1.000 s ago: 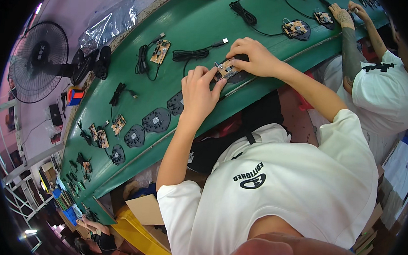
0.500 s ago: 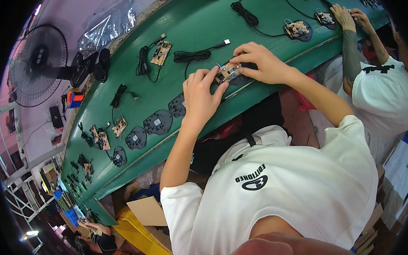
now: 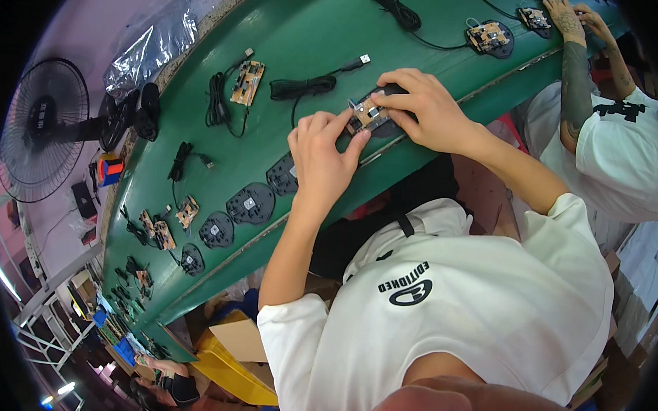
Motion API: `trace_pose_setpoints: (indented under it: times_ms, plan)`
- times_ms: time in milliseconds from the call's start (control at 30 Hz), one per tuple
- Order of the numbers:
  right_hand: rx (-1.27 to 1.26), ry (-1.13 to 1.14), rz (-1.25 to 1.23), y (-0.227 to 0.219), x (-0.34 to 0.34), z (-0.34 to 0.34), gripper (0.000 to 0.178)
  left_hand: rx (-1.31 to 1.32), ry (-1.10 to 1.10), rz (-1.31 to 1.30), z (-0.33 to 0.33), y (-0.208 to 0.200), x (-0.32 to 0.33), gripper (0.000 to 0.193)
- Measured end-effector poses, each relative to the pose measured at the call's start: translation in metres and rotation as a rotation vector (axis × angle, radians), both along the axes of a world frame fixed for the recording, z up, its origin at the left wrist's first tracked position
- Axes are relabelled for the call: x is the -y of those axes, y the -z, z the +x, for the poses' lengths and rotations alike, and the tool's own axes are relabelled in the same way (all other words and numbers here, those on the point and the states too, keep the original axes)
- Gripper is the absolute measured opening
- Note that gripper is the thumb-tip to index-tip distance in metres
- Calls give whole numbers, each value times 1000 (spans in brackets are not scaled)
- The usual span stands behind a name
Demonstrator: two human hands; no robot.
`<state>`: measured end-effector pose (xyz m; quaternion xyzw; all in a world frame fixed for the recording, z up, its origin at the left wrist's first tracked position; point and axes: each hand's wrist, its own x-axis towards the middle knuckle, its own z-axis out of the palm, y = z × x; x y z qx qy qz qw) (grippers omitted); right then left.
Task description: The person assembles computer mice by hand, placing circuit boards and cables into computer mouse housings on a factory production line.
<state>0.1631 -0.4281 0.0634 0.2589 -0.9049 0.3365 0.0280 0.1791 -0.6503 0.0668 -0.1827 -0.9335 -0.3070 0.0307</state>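
In front of me, a tan circuit board (image 3: 372,113) lies over a black plastic mouse base (image 3: 386,129) near the bench's front edge. My left hand (image 3: 322,155) is closed on the board's left side, thumb and fingertips at its edge. From the other side, my right hand (image 3: 434,113) grips the board with fingers curled and tips at its upper right. Part of the base is hidden under the hands. A black coiled cable (image 3: 302,87) with a USB plug (image 3: 360,61) lies just beyond, its cord running toward the board.
Along the green bench (image 3: 293,27) sit bare mouse bases (image 3: 250,203) to the left and another board with its cable (image 3: 248,83). Farther right lies a base carrying a board (image 3: 489,39), near a co-worker's hands (image 3: 565,19). A fan (image 3: 46,123) stands at far left.
The whole view has swung slightly, moving bench items a little leftward. Both hands stay on the circuit board; my right fingers have shifted slightly, and more of the black base shows behind the board.
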Motion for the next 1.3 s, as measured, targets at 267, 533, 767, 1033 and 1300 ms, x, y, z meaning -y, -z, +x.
trace_pose_setpoints:
  times_ms: [267, 533, 767, 1033, 1300]
  plan:
    - [68, -28, -24, -1, -6, -8, 27, 81, 30, 168, 0, -4, 13, 34]
    - [42, -2, -66, 6, -6, -5, 27, -130, 149, 55, 1, 10, 24, 24]
    - [-35, 32, -80, 3, -2, -1, 28, -66, 53, 104, -4, 6, 3, 37]
    - [30, 80, -84, 2, 1, -2, 25, 42, -1, 56, -5, 2, -3, 38]
    - [163, 74, -73, 1, 0, -15, 23, 82, 28, 25, -9, -3, -3, 35]
